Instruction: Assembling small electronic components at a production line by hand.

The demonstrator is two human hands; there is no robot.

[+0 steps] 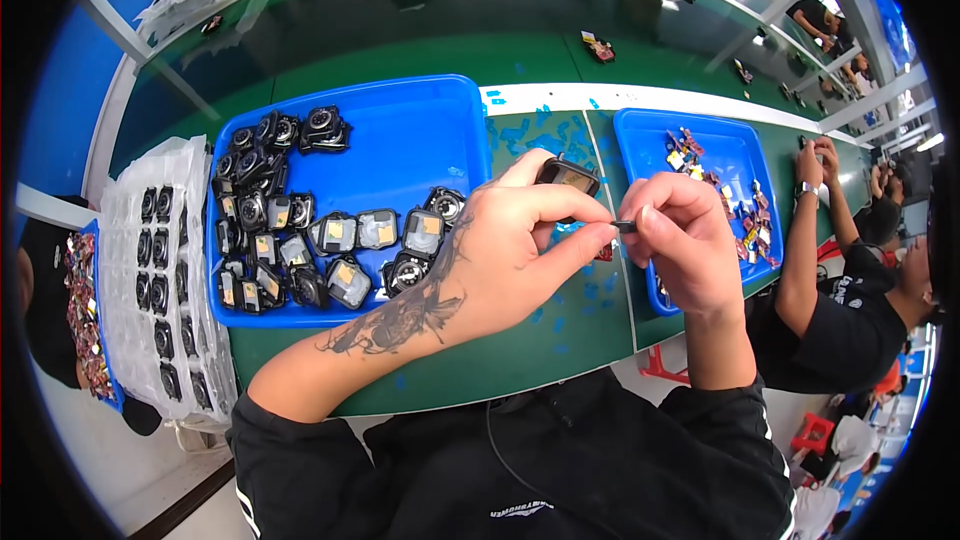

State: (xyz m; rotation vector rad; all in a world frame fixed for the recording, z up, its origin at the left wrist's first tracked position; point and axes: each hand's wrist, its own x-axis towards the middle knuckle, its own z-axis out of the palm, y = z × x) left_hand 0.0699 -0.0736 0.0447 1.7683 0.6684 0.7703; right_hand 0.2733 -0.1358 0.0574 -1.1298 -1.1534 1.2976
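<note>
My left hand is closed around a black watch-like housing, whose dark rectangular face shows beyond the fingers. Its thumb and forefinger meet at the tip of a small dark piece. The other end of that piece is pinched by my right hand, fingers curled. What the piece is cannot be made out. To the left, a blue tray holds many similar black housings, some showing round fronts, others pale square labels. Just below the fingers, a bit of a small red part shows.
A second blue tray with small red and yellow circuit parts stands right. Blue film scraps litter the green table. White trays of housings stand far left. Beyond the white rail lies a green belt. A co-worker sits right.
</note>
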